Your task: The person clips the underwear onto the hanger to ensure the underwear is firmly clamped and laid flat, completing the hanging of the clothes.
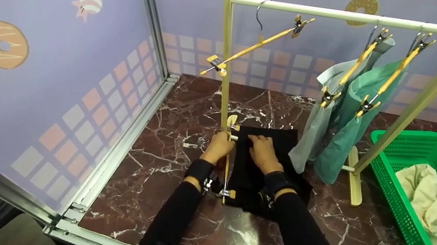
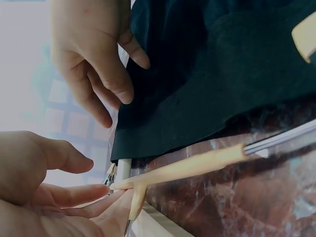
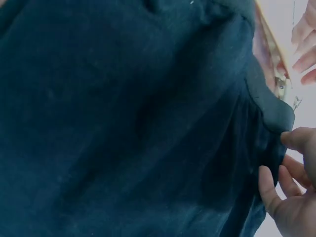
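Note:
A black garment [image 1: 243, 166] with a waistband lies spread on the marbled tabletop. Along its left side runs a clip hanger [image 2: 197, 165] with a yellow wooden bar; its near clip [image 1: 227, 193] is at the garment's near left corner. My left hand [image 1: 218, 147] is at the middle of that hanger, fingers extended against the bar and thumb held apart in the left wrist view. On the cloth rests my right hand [image 1: 264, 154], its fingertips touching the fabric near the waistband edge in the right wrist view, without a clear grip.
A wooden rack [image 1: 353, 16] stands over the work. From it hang an unloaded clip hanger [image 1: 260, 43] at left, and a grey garment [image 1: 314, 127] and a green garment [image 1: 336, 152] at right. A green basket [image 1: 388, 193] holding a beige cloth [image 1: 426, 194] stands at far right.

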Tool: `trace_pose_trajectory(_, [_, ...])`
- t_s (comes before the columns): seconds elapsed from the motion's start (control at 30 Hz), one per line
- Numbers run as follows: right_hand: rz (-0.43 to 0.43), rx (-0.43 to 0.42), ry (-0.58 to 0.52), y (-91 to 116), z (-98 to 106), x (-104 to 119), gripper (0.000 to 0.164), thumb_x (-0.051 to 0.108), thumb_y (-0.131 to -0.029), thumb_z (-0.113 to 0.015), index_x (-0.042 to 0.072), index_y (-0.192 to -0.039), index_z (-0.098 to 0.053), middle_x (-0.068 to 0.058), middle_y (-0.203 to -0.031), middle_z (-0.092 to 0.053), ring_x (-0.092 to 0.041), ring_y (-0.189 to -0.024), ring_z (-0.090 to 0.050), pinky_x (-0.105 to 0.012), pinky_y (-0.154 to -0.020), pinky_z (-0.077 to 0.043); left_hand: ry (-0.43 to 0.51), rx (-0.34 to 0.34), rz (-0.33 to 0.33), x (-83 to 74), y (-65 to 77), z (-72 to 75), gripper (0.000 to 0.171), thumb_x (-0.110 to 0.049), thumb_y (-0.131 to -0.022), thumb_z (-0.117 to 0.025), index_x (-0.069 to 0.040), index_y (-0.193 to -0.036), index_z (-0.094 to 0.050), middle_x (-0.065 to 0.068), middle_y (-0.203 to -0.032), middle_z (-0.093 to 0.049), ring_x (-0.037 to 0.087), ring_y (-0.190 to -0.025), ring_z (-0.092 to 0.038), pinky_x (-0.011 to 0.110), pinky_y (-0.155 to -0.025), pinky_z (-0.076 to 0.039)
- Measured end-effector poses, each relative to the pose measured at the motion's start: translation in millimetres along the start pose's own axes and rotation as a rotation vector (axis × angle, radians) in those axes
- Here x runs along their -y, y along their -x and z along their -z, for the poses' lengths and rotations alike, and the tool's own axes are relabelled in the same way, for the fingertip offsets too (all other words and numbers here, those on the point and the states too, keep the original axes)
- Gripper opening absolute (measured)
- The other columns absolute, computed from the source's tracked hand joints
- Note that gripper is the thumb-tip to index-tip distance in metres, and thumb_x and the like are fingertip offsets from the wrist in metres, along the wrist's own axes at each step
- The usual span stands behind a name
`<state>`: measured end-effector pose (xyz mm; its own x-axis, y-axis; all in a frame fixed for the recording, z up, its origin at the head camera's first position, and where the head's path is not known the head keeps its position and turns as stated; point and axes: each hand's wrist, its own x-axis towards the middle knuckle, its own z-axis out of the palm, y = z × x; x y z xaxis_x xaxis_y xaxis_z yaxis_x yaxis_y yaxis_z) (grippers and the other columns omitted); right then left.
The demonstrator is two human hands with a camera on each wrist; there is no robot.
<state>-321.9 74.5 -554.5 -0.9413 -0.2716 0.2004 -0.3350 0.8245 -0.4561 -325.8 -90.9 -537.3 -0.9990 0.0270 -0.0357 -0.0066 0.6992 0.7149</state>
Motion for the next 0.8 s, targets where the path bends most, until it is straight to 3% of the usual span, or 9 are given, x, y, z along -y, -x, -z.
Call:
trace_pose_trajectory(0.23, [-0.063, -0.032, 0.034, -9, 0, 1, 0.034, 0.003, -0.096, -0.064, -0.007, -0.129, -0.062, -0.031, -0.123, -0.061, -0.05, -0.112, -0.053, -0.053, -0.102, -0.046, 0.018, 0.015, 0.038, -4.7, -8.8, -4.4, 0.038, -0.008, -0.095, -0.059, -0.016, -0.063, -0.039, 0.0, -0.065, -0.044, 0.021, -0.063, -0.05, 0.027, -0.054, -0.039])
trace_pose_trajectory(0.43, [-0.086, -0.001, 0.046, -16, -3, 3, 0.034, 0.005, -0.097, -0.064, -0.009, -0.129, -0.061, -0.031, -0.12, -0.064, -0.05, -0.109, -0.055, -0.052, -0.101, -0.044, 0.083, -0.003, 0.102, -7.7, -13.5, -7.1, 0.022, -0.012, -0.098, -0.058, -0.008, -0.077, -0.052, 0.008, -0.079, -0.056, 0.024, -0.073, -0.057, 0.029, -0.06, -0.044])
trace_pose_trajectory(0.63, [-0.146, -0.047, -0.009, -22, -9, 6, 0.033, 0.005, -0.096, -0.067, -0.006, -0.127, -0.063, -0.029, -0.12, -0.066, -0.049, -0.111, -0.055, -0.051, -0.101, -0.044, 0.257, -0.002, 0.136, -7.8, -17.6, -5.4, 0.018, -0.007, -0.099, -0.054, -0.004, -0.082, -0.058, 0.005, -0.075, -0.056, 0.016, -0.062, -0.052, 0.023, -0.055, -0.042])
trace_pose_trajectory(0.8, [-0.22, -0.109, -0.097, -26, -11, 6, 0.035, 0.005, -0.094, -0.071, -0.006, -0.125, -0.062, -0.026, -0.113, -0.069, -0.047, -0.109, -0.058, -0.05, -0.101, -0.044, 0.385, 0.012, 0.164, -6.7, -18.0, -5.5, 0.016, -0.005, -0.101, -0.052, 0.005, -0.096, -0.063, 0.02, -0.092, -0.068, 0.017, -0.065, -0.061, 0.022, -0.053, -0.047])
